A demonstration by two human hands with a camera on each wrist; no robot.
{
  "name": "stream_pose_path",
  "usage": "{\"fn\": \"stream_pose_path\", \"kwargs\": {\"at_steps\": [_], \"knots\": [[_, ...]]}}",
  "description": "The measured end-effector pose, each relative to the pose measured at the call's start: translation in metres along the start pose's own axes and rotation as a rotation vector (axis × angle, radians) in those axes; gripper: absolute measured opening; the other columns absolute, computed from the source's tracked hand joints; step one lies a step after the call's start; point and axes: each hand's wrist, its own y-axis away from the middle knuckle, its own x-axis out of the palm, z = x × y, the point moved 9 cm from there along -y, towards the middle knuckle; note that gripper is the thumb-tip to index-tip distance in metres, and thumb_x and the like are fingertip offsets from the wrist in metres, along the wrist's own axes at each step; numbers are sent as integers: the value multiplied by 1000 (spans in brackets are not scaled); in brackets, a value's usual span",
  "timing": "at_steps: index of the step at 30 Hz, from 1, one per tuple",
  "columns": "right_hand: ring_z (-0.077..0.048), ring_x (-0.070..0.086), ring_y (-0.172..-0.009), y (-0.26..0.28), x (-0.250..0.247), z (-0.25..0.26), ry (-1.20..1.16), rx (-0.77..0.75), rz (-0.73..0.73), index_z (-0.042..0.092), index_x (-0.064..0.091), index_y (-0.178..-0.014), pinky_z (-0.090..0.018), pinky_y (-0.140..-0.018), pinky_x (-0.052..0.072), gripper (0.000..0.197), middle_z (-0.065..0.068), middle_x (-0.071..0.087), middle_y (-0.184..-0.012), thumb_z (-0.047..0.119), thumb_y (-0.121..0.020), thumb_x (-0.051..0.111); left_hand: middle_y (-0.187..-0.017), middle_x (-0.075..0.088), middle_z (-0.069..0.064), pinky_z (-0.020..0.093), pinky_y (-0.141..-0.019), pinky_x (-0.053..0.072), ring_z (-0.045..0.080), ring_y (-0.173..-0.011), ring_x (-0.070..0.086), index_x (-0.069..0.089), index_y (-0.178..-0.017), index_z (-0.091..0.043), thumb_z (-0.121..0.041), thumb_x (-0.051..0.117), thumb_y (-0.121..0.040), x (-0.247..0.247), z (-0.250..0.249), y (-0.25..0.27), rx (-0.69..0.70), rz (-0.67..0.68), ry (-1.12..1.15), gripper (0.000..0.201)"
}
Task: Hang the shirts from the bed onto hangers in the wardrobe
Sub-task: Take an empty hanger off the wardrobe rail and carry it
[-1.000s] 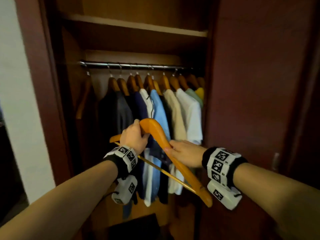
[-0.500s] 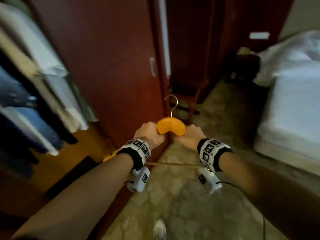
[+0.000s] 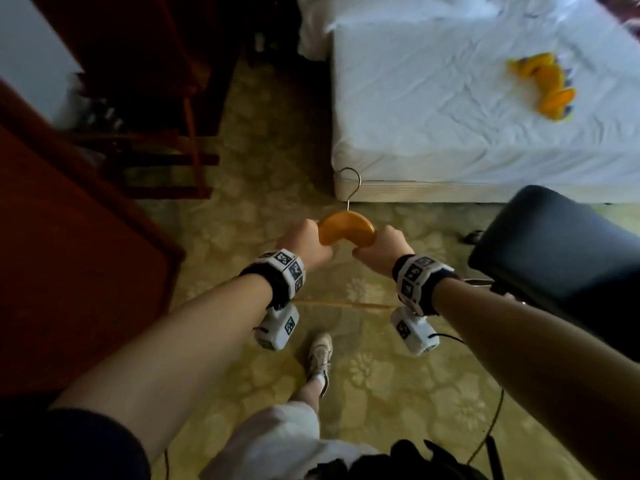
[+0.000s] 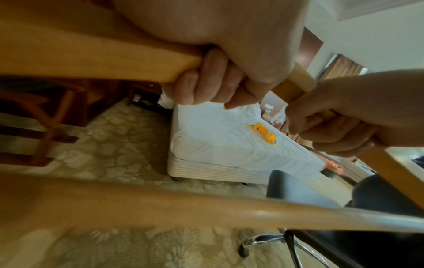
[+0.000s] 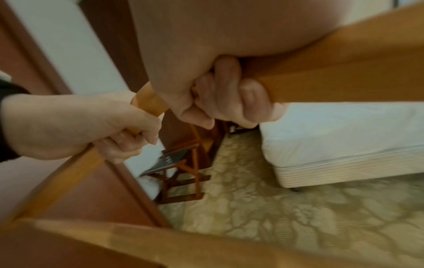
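Head view, left to right: at nine o'clock stands the wardrobe (image 3: 79, 271) side, dark red wood, with a wooden rack (image 3: 166, 161) on the floor beyond it at ten o'clock. At the centre I carry an empty wooden hanger (image 3: 346, 227), its hook (image 3: 350, 183) pointing to twelve o'clock towards the bed (image 3: 467, 109). My left hand (image 3: 304, 245) is wrapped round the left shoulder of the hanger and my right hand (image 3: 381, 249) round the right shoulder, both closed tight on the wood, close together near the neck; the wrist views show the fingers curled fully under each arm. The crossbar (image 3: 346, 304) runs below my wrists.

On the white sheet at two o'clock lies a crumpled orange shirt (image 3: 543, 86), well apart from the hanger. A dark chair (image 3: 561, 251) stands at three o'clock, just beside my right forearm.

The step, I judge, is bringing the hanger to the shirt. To do it well I should step past the chair without snagging the hook on the bed corner, free one hand once at the bed, and spread the shirt flat so its neck opening is found before feeding a hanger shoulder in.
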Motion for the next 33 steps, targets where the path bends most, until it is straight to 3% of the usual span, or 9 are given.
{"fn": "stream_pose_path", "kwargs": {"at_steps": [4, 7, 11, 13, 15, 17, 22, 27, 33], "knots": [[-13, 59, -60, -53, -46, -24, -15, 109, -27, 18, 56, -71, -24, -53, 44, 20, 1, 61, -70, 29, -79, 71, -73, 64, 2, 34, -63, 54, 26, -68, 66, 62, -88, -19, -20, 67, -77, 18, -50, -74, 65, 92, -17, 11], [-17, 62, -62, -88, -83, -44, -53, 187, -66, 17, 55, -71, -28, -57, 49, 21, -2, 62, -71, 29, -79, 70, -76, 63, 0, 26, -58, 43, 17, -62, 58, 62, -97, -23, -18, 67, -81, 24, -95, -124, 138, 123, -88, 18], [-18, 64, -64, -125, -137, -76, -102, 271, -114, 16, 60, -77, -30, -61, 55, 18, -2, 64, -74, 31, -78, 70, -76, 64, 1, 38, -70, 58, 22, -68, 65, 56, -82, -24, -17, 69, -79, 43, -165, -178, 224, 202, -99, 15], [-20, 67, -66, -150, -165, -97, -150, 310, -142, 14, 64, -80, -37, -67, 61, 20, -4, 66, -75, 32, -77, 70, -72, 61, -1, 33, -63, 56, 18, -63, 62, 49, -73, -26, -16, 69, -80, 56, -204, -210, 273, 229, -126, 23], [-21, 68, -64, -176, -192, -120, -186, 339, -167, 14, 65, -78, -39, -67, 62, 20, -4, 68, -74, 33, -76, 71, -70, 57, -2, 24, -53, 43, 13, -59, 55, 45, -73, -26, -14, 68, -85, 73, -242, -240, 318, 261, -151, 28], [-20, 67, -63, -204, -217, -143, -212, 360, -181, 14, 65, -76, -37, -64, 60, 20, -4, 68, -73, 33, -78, 70, -69, 53, -3, 24, -53, 38, 12, -57, 52, 50, -80, -22, -21, 68, -87, 90, -279, -271, 347, 282, -178, 20], [-21, 69, -67, -294, -300, -203, -281, 373, -215, 12, 67, -76, -35, -64, 59, 21, -6, 69, -74, 32, -80, 71, -75, 63, 4, 36, -68, 57, 26, -67, 64, 55, -80, -18, -30, 68, -82, 130, -380, -363, 392, 293, -253, 18], [-22, 68, -68, -370, -387, -242, -330, 369, -209, 9, 66, -78, -34, -65, 58, 20, -7, 69, -75, 29, -82, 67, -84, 66, 6, 36, -74, 55, 29, -76, 64, 62, -95, -15, -32, 66, -79, 144, -481, -434, 410, 284, -269, 24], [-17, 57, -60, -443, -459, -281, -348, 386, -190, 13, 58, -70, -26, -54, 44, 19, -2, 59, -67, 24, -82, 68, -81, 64, 3, 35, -72, 54, 26, -75, 64, 59, -88, -16, -31, 65, -80, 170, -563, -513, 417, 295, -286, 18]]}}
